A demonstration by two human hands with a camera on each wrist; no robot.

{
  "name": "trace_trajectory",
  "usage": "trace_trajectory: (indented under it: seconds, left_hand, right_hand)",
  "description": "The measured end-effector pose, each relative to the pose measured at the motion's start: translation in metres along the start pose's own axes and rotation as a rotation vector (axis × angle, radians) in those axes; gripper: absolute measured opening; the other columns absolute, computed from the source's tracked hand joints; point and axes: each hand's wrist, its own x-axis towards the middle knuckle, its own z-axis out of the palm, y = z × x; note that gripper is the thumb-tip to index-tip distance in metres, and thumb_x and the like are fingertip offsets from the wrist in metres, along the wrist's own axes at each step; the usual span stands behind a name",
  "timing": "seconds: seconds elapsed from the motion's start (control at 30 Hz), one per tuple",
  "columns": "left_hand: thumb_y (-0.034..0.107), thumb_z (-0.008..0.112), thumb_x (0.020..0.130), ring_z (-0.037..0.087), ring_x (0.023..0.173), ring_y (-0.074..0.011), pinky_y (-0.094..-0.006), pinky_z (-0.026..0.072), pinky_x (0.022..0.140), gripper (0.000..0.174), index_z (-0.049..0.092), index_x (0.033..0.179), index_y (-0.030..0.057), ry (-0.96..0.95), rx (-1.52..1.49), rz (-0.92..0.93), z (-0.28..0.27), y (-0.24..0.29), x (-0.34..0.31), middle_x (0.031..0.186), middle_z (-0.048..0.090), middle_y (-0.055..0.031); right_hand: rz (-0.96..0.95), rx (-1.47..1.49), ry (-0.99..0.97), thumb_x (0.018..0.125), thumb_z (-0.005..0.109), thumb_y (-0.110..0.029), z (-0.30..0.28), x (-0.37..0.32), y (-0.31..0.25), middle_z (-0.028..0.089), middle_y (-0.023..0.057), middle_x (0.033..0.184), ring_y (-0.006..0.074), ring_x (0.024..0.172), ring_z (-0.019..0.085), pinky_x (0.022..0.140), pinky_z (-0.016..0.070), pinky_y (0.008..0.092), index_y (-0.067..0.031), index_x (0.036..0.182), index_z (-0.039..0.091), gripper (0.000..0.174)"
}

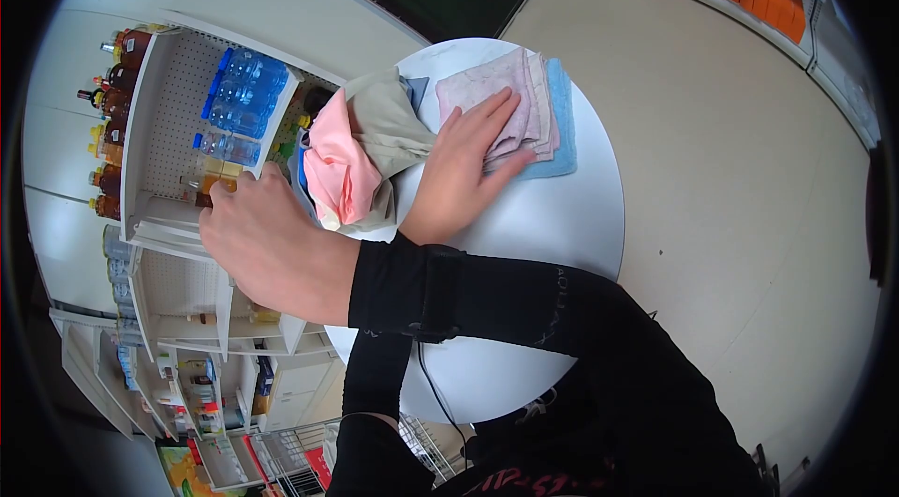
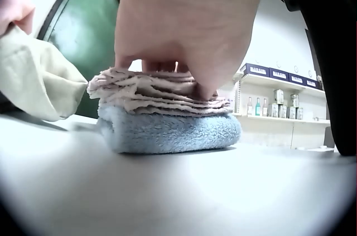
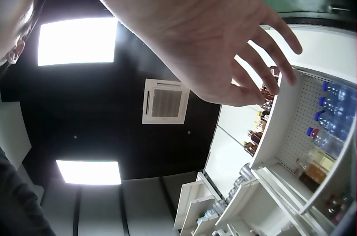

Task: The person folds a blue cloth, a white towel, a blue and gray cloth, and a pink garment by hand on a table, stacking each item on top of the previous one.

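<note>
Towels [image 1: 459, 89] sit folded on the table [image 1: 543, 221], blue one [image 1: 565, 122] at the bottom, likely as a thick base. The left hand [image 1: 459, 169] rests open on top, seemingly steadying them (loose cloths [image 1: 339, 174] bunched nearby); the right hand [image 1: 272, 244] hangs open in the air, gripping nothing.

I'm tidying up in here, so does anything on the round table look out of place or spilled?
The pink cloth and greyish cloth stand out: they lie bunched up near the table's edge, while the towels under the left hand are folded and stacked. No spill shows.
</note>
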Motion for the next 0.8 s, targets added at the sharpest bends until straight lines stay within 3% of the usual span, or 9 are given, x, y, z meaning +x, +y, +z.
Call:
trace_trajectory:
  seconds: [0.07,0.17,0.2,0.3,0.33,0.43,0.6,0.7,0.8]
  left_hand:
    - [0.020,0.063,0.102,0.061,0.123,-0.0267,-0.0365,0.0446,0.108,0.043,0.059,0.143,0.0050,-0.006,0.015,-0.014,0.001,0.002,0.000,0.142,0.062,-0.0163]
    - [0.019,0.063,0.100,0.056,0.134,-0.0352,-0.0459,0.0378,0.116,0.045,0.058,0.144,0.0075,-0.024,-0.436,-0.387,-0.004,0.005,0.002,0.143,0.060,-0.0187]
    - [0.019,0.063,0.100,0.056,0.134,-0.0352,-0.0459,0.0378,0.116,0.045,0.058,0.144,0.0075,-0.024,-0.436,-0.386,-0.003,0.007,0.004,0.143,0.060,-0.0187]
    - [0.018,0.064,0.100,0.060,0.128,-0.0371,-0.0453,0.0406,0.115,0.044,0.060,0.142,0.0070,0.227,-0.461,-0.292,0.002,0.016,0.011,0.140,0.063,-0.0177]
    - [0.018,0.064,0.100,0.060,0.128,-0.0371,-0.0453,0.0406,0.115,0.044,0.060,0.142,0.0070,0.231,-0.463,-0.291,0.004,0.014,0.010,0.140,0.063,-0.0177]
    - [0.008,0.060,0.101,0.064,0.104,-0.0180,-0.0268,0.0462,0.097,0.040,0.060,0.141,0.0029,0.064,-0.086,-0.018,0.011,0.008,0.009,0.140,0.064,-0.0156]
    - [0.005,0.058,0.100,0.064,0.108,-0.0177,-0.0265,0.0456,0.099,0.039,0.061,0.140,0.0044,0.047,-0.129,-0.014,0.004,0.005,-0.001,0.139,0.065,-0.0148]
    - [0.005,0.058,0.098,0.058,0.131,-0.0358,-0.0462,0.0403,0.115,0.042,0.060,0.140,0.0084,-0.020,-0.261,-0.259,-0.005,0.002,-0.007,0.146,0.060,-0.0143]
    - [0.004,0.058,0.098,0.055,0.136,-0.0348,-0.0497,0.0335,0.120,0.042,0.061,0.140,0.0083,-0.011,-0.399,-0.311,-0.010,0.011,-0.008,0.146,0.060,-0.0135]
  right_hand:
    - [0.001,0.005,-0.016,0.072,0.075,-0.014,-0.002,-0.001,0.000,0.066,0.0123,0.089,0.0253,0.082,0.066,0.069,0.0457,0.0405,0.0004,0.091,0.073,0.024]
    - [0.001,-0.005,-0.033,0.072,0.075,-0.014,-0.003,-0.001,0.000,0.066,0.0124,0.089,0.0250,0.081,0.066,0.069,0.0456,0.0403,0.0004,0.090,0.073,0.023]
    - [-0.002,-0.006,-0.041,0.072,0.075,-0.014,-0.003,-0.001,0.000,0.066,0.0124,0.089,0.0249,0.081,0.066,0.069,0.0456,0.0402,0.0004,0.089,0.073,0.023]
    - [-0.002,0.007,-0.032,0.071,0.076,-0.014,-0.003,-0.002,0.000,0.066,0.0125,0.088,0.0248,0.080,0.066,0.069,0.0457,0.0401,0.0003,0.089,0.074,0.023]
    - [-0.004,0.010,-0.030,0.071,0.076,-0.015,-0.003,-0.003,0.001,0.066,0.0125,0.088,0.0247,0.080,0.066,0.069,0.0457,0.0401,0.0003,0.089,0.074,0.023]
    - [-0.004,-0.020,-0.032,0.070,0.076,-0.015,-0.003,-0.002,0.001,0.066,0.0126,0.088,0.0246,0.080,0.066,0.069,0.0458,0.0400,0.0003,0.088,0.074,0.023]
    - [0.001,-0.036,-0.042,0.070,0.077,-0.016,-0.001,-0.002,0.001,0.066,0.0126,0.088,0.0248,0.081,0.066,0.069,0.0459,0.0397,0.0002,0.088,0.075,0.024]
    - [-0.003,-0.032,-0.042,0.070,0.077,-0.016,0.001,-0.002,-0.001,0.066,0.0126,0.087,0.0249,0.081,0.066,0.069,0.0459,0.0397,0.0002,0.089,0.075,0.025]
    - [-0.001,-0.033,-0.047,0.070,0.077,-0.016,0.000,-0.003,0.001,0.066,0.0126,0.087,0.0249,0.080,0.066,0.069,0.0459,0.0398,0.0001,0.089,0.075,0.024]
